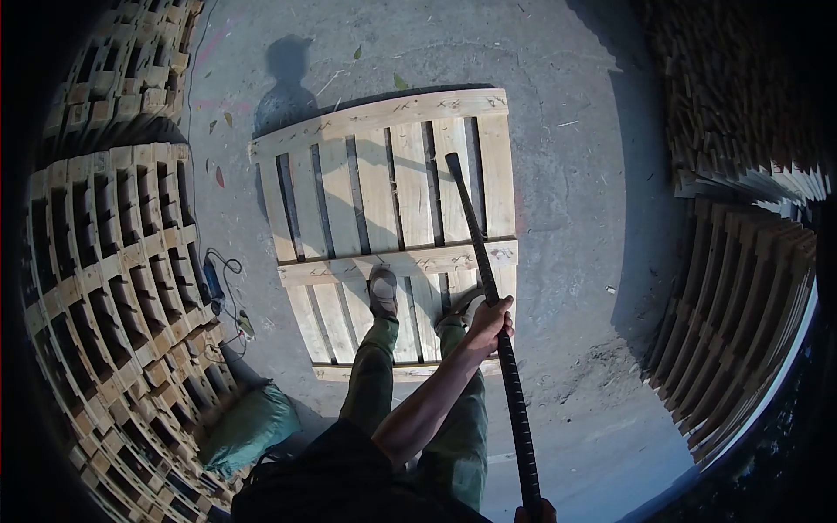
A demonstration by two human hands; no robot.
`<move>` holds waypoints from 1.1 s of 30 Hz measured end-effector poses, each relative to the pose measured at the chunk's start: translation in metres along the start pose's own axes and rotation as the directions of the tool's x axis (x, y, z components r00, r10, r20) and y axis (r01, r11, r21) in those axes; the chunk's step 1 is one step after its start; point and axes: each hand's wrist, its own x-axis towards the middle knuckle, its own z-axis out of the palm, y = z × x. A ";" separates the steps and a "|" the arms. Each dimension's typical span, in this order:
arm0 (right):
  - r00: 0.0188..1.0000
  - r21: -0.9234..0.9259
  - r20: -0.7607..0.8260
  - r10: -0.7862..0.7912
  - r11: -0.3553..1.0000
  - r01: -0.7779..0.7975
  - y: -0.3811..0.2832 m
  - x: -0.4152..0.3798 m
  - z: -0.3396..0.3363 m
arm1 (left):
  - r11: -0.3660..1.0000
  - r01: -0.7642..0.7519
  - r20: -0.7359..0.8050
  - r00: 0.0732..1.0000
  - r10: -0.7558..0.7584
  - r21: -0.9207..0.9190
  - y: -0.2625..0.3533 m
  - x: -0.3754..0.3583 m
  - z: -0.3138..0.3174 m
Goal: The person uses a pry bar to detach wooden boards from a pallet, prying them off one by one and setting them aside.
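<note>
Left hand (490, 326) — wrapped tight round black bar (516, 410) | right hand (547, 512) — likewise (mostly cropped)

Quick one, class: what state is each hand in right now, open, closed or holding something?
Left hand: closed, holding the long black bar.
Right hand: closed on the bar too, mostly cut off by the picture's bottom edge.

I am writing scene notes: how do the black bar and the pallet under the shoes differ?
The black bar is dark and slender; the pallet is pale and broad. The bar is one long rod, while the pallet has separate slats with gaps. The bar is held by the left hand and right hand, whereas the pallet lies flat on the concrete.
</note>
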 end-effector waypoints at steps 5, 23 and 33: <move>0.949 0.107 0.161 0.271 0.951 -0.289 -0.097 0.073 -0.010 | 0.997 -0.076 0.090 0.993 0.078 -0.030 0.078 0.054 0.009; 0.987 0.151 0.096 0.131 0.978 -0.144 -0.087 0.060 -0.002 | 0.999 -0.037 0.058 0.998 0.039 -0.030 0.096 0.055 0.013; 0.974 0.019 -0.167 -0.152 0.987 0.157 0.162 0.061 0.161 | 0.981 -0.054 -0.134 0.988 0.079 0.186 -0.020 0.121 -0.029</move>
